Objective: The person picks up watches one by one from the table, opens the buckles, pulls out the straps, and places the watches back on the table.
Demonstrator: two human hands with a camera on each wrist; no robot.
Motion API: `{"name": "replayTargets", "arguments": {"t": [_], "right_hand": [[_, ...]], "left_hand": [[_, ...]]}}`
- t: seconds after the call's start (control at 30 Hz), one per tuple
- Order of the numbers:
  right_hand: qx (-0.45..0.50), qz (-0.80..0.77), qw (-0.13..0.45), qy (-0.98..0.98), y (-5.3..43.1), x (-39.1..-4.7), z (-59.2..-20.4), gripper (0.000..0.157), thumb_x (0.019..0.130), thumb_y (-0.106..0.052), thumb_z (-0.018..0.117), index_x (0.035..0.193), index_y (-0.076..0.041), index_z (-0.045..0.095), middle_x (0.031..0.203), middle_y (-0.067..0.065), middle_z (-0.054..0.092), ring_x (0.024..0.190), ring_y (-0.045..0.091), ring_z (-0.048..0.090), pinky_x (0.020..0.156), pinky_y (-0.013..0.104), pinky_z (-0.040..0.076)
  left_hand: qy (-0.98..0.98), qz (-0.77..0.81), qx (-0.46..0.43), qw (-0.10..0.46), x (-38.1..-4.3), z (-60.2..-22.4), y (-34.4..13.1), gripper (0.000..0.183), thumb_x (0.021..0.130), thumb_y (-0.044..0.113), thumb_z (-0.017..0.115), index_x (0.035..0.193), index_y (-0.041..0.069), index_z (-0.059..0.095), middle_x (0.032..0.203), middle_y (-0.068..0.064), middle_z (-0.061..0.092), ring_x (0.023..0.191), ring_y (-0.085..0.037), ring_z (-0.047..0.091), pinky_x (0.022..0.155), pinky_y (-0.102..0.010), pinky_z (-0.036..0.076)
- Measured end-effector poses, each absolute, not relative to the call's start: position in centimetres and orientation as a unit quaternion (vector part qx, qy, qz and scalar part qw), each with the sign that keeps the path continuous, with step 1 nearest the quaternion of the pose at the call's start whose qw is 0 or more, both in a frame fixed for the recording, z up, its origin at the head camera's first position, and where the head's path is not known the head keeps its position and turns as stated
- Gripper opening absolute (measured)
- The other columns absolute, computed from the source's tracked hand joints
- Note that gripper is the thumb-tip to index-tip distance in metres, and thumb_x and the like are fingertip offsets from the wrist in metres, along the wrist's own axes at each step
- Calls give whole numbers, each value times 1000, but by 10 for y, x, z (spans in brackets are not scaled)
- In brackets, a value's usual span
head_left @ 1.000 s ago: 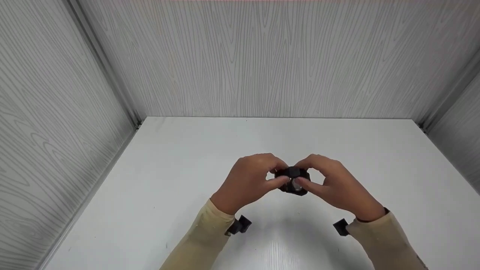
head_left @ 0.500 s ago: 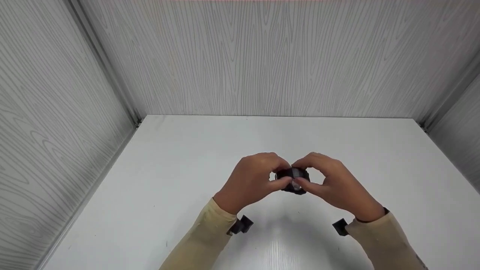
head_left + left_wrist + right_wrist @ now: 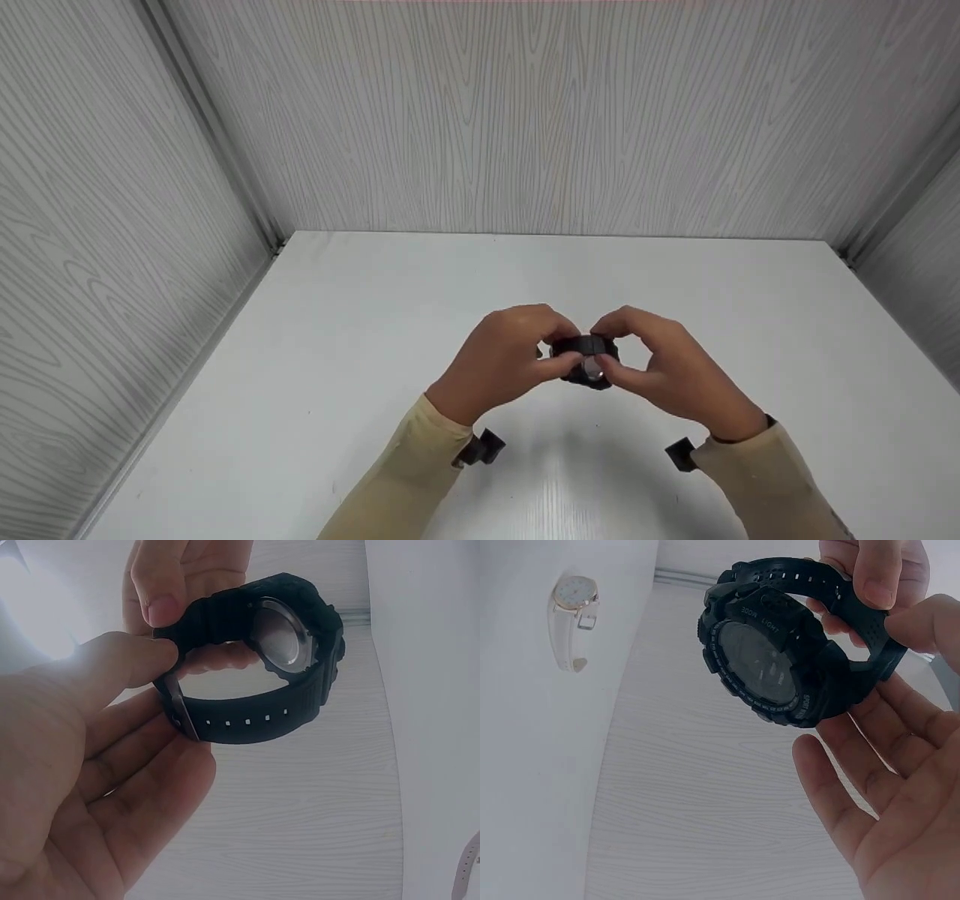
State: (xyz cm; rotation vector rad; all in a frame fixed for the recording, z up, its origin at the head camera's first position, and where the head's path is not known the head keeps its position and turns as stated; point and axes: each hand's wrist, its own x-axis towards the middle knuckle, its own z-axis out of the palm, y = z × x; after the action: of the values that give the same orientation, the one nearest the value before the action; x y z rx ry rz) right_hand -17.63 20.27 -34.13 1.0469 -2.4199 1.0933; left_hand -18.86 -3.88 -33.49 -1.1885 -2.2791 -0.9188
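A black digital wristwatch (image 3: 590, 344) is held up between both hands above the white table. Its chunky round dial (image 3: 757, 664) faces the right wrist camera, and its silver metal back (image 3: 281, 637) shows in the left wrist view. The strap forms a loop with a row of holes. My left hand (image 3: 495, 364) pinches the strap near the buckle (image 3: 181, 709) between thumb and fingers. Close beside it, my right hand (image 3: 667, 367) pinches the other part of the strap, thumb against fingertips. Whether the buckle is fastened is hard to tell.
A second watch (image 3: 575, 592) with a pale strap and a gold-rimmed face lies off to the side in the right wrist view. Grey wood-grain panels (image 3: 495, 112) wall the white table (image 3: 390, 300) at the back and sides.
Both hands stay nearly in place, still gripping the watch. The right fingertips have shifted slightly right, apart from the left ones, after coming close together half a second ago.
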Motion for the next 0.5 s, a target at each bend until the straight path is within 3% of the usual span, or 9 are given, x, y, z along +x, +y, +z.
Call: {"name": "replayTargets", "arguments": {"t": [0.27, 0.5], "right_hand": [[349, 381, 152, -842, 204, -176, -343, 38, 91, -4, 77, 124, -19, 65, 109, -15, 70, 101, 8, 67, 97, 29, 50], [392, 377, 179, -820, 204, -176, -343, 35, 90, 0, 79, 116, -20, 70, 107, -12, 70, 94, 10, 65, 86, 22, 51]], "left_hand": [[-810, -351, -425, 201, -189, -334, -42, 8, 91, 13, 78, 100, 12, 77, 90, 5, 71, 83, -10, 65, 74, -18, 51], [-810, -327, -426, 236, -190, -334, -41, 17, 91, 17, 77, 107, 13, 77, 94, 6, 73, 85, -6, 65, 76, -21, 53]]}}
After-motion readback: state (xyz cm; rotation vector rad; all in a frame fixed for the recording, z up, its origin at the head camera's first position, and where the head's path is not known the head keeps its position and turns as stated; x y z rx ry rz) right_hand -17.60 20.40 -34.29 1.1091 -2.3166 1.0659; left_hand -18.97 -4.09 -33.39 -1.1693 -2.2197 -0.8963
